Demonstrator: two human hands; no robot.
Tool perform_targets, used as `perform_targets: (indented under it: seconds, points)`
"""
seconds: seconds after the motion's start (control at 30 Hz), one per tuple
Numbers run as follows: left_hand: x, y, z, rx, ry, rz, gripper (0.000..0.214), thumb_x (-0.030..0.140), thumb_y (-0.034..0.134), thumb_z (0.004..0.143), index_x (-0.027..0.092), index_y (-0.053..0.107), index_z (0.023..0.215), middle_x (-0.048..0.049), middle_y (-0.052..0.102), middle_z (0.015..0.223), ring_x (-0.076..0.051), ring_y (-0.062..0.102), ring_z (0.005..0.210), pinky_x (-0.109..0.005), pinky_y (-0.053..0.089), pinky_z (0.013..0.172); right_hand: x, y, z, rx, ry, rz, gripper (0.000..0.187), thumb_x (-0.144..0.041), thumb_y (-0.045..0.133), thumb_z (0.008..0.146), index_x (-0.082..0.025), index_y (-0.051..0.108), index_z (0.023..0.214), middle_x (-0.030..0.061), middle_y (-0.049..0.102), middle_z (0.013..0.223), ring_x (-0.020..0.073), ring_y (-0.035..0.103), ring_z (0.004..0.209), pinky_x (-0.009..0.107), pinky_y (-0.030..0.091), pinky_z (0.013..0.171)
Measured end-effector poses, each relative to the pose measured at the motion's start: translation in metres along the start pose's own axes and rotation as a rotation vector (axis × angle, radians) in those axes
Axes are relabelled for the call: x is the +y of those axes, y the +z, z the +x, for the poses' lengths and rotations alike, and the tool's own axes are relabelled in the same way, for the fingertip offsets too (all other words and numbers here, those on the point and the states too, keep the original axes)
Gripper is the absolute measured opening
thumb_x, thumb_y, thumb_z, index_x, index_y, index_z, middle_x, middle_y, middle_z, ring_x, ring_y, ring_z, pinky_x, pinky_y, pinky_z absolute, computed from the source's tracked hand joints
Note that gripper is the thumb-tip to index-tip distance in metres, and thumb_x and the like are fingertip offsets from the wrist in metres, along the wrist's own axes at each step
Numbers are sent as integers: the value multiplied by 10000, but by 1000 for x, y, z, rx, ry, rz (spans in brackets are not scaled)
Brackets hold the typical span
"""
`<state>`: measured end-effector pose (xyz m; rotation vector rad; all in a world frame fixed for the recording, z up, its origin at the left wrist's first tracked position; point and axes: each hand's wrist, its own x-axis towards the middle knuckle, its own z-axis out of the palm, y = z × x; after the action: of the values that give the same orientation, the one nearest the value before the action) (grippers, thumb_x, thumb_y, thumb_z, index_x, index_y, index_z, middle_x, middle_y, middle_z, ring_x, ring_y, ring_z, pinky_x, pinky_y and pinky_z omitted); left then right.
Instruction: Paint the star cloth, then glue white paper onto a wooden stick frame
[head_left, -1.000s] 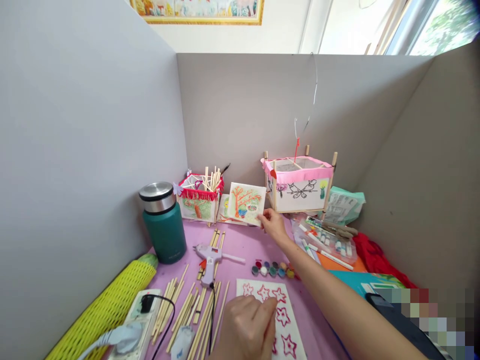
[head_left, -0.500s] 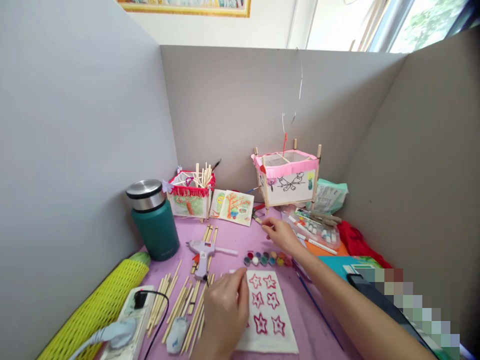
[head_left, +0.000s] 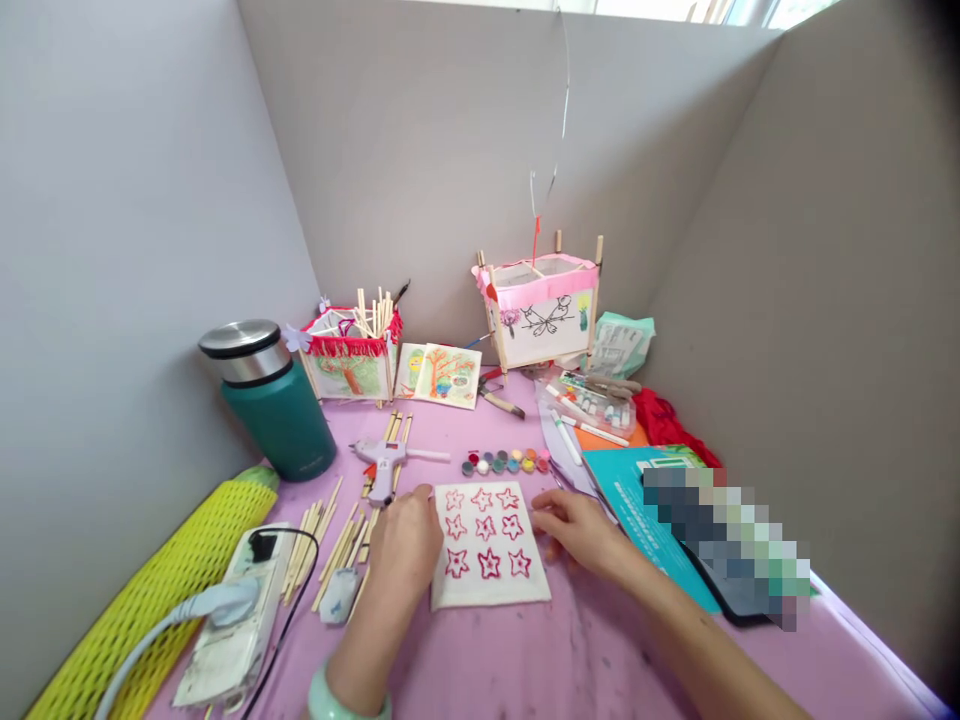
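A white sheet (head_left: 469,592) printed with rows of red star outlines lies flat in front of me; whether it is cloth or paper I cannot tell. My left hand (head_left: 409,545) is closed at its left edge, thumb side along the border, the fingertips partly hidden. Beside the right edge, my right hand (head_left: 577,530) is held with fingers bent and apart, nothing visible in them. Just beyond the sheet sits a strip of small paint pots (head_left: 506,464). A lilac glue gun (head_left: 384,465) rests on wooden sticks (head_left: 345,545) near my left hand.
At the left stand a green flask (head_left: 281,420), a power strip (head_left: 236,620) and a yellow net-covered roll (head_left: 161,600). Two decorated frames, one red-fringed (head_left: 349,375) and one pink-edged (head_left: 547,325), stand behind. Pliers (head_left: 501,398) and a blue book (head_left: 637,525) lie farther right.
My right hand has drawn back from beside the pliers to the sheet's right edge. My left hand now covers less of the sheet, showing its left column of stars. The view has tilted down.
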<state>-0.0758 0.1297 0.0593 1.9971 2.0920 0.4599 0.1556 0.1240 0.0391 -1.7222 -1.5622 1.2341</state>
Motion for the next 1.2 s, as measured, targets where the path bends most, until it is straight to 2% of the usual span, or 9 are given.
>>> perform_targets:
  seconds: [0.13, 0.27, 0.37, 0.5, 0.7, 0.8, 0.93, 1.0, 1.2]
  points:
    - [-3, 0, 4, -6, -33, -135, 330, 219, 417, 853, 148, 646, 1080, -158, 707, 894, -282, 651, 862, -389, 441, 780, -3, 7, -2, 25, 44, 124, 316, -290, 546, 794, -123, 543, 1063, 32, 627, 590, 155, 591, 470, 190, 299, 309]
    - [-5, -1, 7, 17, -69, -350, 329, 232, 454, 822, 152, 642, 1079, -118, 702, 918, -244, 647, 848, -357, 450, 791, -1, 6, -6, 27, 42, 322, 300, -315, 580, 768, -133, 571, 1007, 8, 595, 600, 115, 530, 448, 185, 300, 313]
    - [-5, 0, 7, 12, -80, -559, 341, 304, 486, 802, 166, 641, 1073, -72, 694, 853, -185, 642, 704, -286, 476, 655, -1, 3, -10, 12, 7, 419, 239, -342, 575, 769, -140, 612, 892, -19, 550, 534, 76, 444, 401, 179, 300, 332]
    - [-4, 0, 6, -35, -109, -814, 387, 396, 518, 778, 157, 642, 1055, -18, 640, 647, -128, 552, 494, -222, 409, 451, -5, -3, -10, 42, -28, 415, 249, -387, 589, 755, -150, 622, 822, -38, 524, 483, 61, 393, 365, 183, 303, 342]
    - [-4, -2, 5, -38, -146, -1013, 422, 455, 559, 756, 135, 638, 1019, 29, 541, 528, -90, 462, 429, -188, 334, 393, -27, -17, 6, 60, -75, 412, 254, -388, 623, 724, -150, 616, 812, -41, 516, 497, 71, 428, 408, 172, 316, 348]
    - [-4, -3, 5, 78, -153, -1073, 453, 497, 539, 772, 138, 617, 1036, 8, 585, 598, -96, 498, 471, -196, 379, 437, -50, -25, 30, 41, -125, 343, 182, -331, 593, 764, -155, 608, 810, -31, 543, 551, 64, 455, 426, 164, 316, 359]
    - [-5, -5, 1, 430, -128, -1018, 427, 511, 532, 789, 159, 608, 1018, -70, 669, 852, -161, 613, 690, -239, 475, 574, -83, -21, 84, 69, -93, 205, 144, -287, 536, 837, -162, 596, 797, -12, 586, 608, 58, 467, 405, 168, 300, 347]
    - [-6, -6, -2, 544, -108, -921, 392, 495, 515, 808, 174, 600, 1017, -81, 666, 924, -187, 626, 782, -264, 496, 641, -95, -13, 117, 97, -90, 166, 114, -242, 549, 843, -156, 599, 788, 1, 620, 687, 57, 518, 468, 161, 341, 380]
    - [-12, -6, -2, 705, -164, -855, 371, 458, 481, 840, 185, 552, 1082, -72, 652, 944, -192, 621, 815, -295, 503, 706, -106, 9, 197, 212, 5, -10, 198, -305, 539, 898, -127, 589, 966, 24, 618, 859, 101, 588, 677, 243, 508, 588]
